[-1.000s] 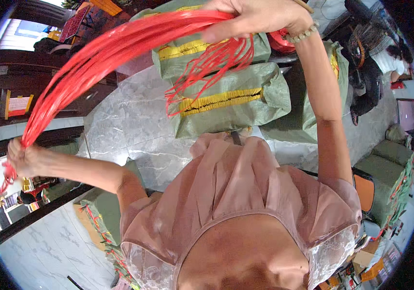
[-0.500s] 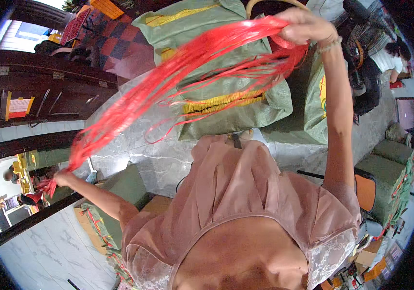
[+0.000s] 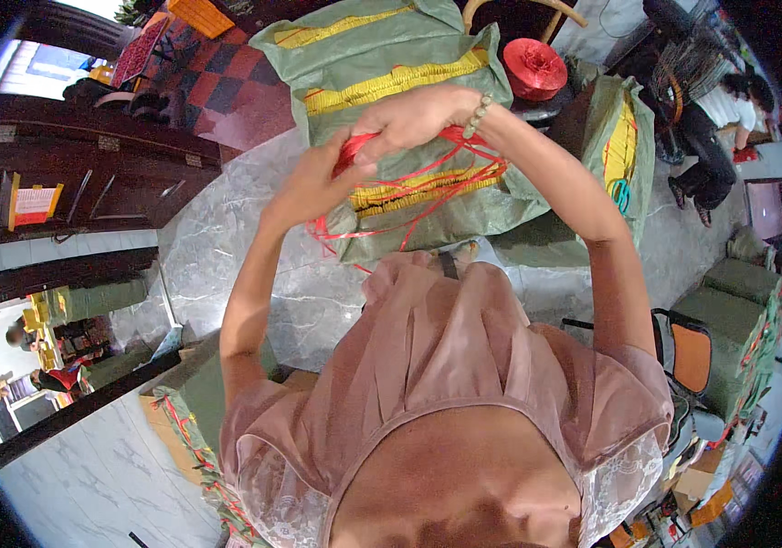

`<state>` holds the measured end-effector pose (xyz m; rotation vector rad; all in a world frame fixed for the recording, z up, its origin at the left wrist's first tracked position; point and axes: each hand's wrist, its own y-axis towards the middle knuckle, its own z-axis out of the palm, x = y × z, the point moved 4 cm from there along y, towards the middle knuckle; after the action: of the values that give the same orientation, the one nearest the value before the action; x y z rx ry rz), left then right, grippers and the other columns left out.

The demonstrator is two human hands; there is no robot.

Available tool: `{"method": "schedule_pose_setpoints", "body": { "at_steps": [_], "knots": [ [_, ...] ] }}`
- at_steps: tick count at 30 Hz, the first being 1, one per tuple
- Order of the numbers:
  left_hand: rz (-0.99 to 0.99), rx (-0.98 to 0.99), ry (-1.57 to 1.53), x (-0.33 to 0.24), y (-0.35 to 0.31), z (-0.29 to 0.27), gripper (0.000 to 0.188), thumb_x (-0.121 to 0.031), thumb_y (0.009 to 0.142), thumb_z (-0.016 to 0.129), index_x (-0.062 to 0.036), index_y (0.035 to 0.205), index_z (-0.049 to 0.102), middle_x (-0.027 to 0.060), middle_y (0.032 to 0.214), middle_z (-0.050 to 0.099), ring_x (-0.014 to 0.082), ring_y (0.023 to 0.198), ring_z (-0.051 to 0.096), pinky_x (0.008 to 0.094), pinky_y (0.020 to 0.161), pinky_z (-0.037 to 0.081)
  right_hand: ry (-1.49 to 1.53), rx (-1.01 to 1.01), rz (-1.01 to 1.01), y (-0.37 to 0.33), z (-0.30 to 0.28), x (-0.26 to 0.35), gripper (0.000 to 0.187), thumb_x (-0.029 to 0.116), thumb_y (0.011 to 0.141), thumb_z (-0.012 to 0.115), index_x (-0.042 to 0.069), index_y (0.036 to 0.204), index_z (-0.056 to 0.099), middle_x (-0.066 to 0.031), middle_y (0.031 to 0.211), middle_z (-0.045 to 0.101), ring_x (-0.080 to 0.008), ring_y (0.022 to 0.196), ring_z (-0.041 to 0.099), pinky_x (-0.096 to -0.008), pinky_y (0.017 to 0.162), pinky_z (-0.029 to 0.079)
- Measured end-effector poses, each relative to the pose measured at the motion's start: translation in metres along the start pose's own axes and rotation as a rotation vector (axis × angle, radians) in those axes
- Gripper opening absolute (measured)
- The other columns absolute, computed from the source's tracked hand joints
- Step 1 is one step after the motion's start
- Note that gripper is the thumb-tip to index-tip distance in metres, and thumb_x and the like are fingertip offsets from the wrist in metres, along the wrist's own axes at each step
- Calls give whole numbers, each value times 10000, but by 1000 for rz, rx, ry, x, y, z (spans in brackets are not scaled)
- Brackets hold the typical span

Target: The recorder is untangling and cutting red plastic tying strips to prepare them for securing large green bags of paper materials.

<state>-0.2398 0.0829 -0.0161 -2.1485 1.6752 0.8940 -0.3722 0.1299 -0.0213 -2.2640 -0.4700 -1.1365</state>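
My left hand (image 3: 312, 181) and my right hand (image 3: 414, 121) meet in front of me, both closed on a gathered bundle of red plastic twine (image 3: 357, 146). Loose strands and loops of it hang below my hands and under my right wrist. Behind and beneath them lies a green woven sack (image 3: 364, 62), its openings showing rows of yellow folded pieces (image 3: 400, 82). Most of the bundle inside my grip is hidden by my fingers.
A roll of red twine (image 3: 534, 69) sits beyond the sacks by a wooden chair. Another green sack (image 3: 592, 137) stands to the right. At far right, a person (image 3: 720, 128) bends. Dark cabinets (image 3: 89, 173) line the left; an orange-backed chair (image 3: 690, 352) is at right.
My hands were spread wide with the red twine stretched between them. They have come together, gathering it into a bunch, and the red roll has come into view.
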Motion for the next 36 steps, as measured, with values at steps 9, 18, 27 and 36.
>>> {"method": "schedule_pose_setpoints", "body": {
  "at_steps": [9, 18, 27, 36],
  "knots": [
    [-129, -243, 575, 64, -86, -60, 118, -74, 803, 496, -74, 921, 506, 188, 627, 530, 362, 598, 565, 454, 501, 422, 406, 54, -34, -83, -39, -22, 264, 317, 879, 548, 55, 856, 520, 86, 598, 370, -11, 512, 352, -183, 445, 289],
    [-611, -822, 842, 165, -262, -160, 175, -188, 888, 427, -54, 958, 516, 218, 694, 572, 413, 638, 571, 473, 516, 420, 709, -494, 171, -149, -89, -12, 270, 196, 865, 567, -52, 971, 578, 30, 580, 474, -36, 423, 342, -205, 397, 259],
    [-329, -74, 584, 172, -145, -51, 808, -324, 697, 691, -15, 1331, 296, 201, 1338, 350, 333, 1259, 303, 417, 1034, 218, 10, -272, 86, -81, -32, -59, 379, 393, 885, 480, 19, 887, 543, -8, 734, 538, -118, 656, 460, -309, 532, 399],
    [135, 240, 53, 6, 32, 70, 607, -122, 746, 583, -29, 1286, 322, 255, 964, 564, 407, 889, 546, 466, 765, 427, -187, -139, 8, -58, 14, -50, 386, 379, 881, 490, -5, 896, 534, -106, 704, 554, -218, 661, 525, -365, 615, 423]
  ]
}}
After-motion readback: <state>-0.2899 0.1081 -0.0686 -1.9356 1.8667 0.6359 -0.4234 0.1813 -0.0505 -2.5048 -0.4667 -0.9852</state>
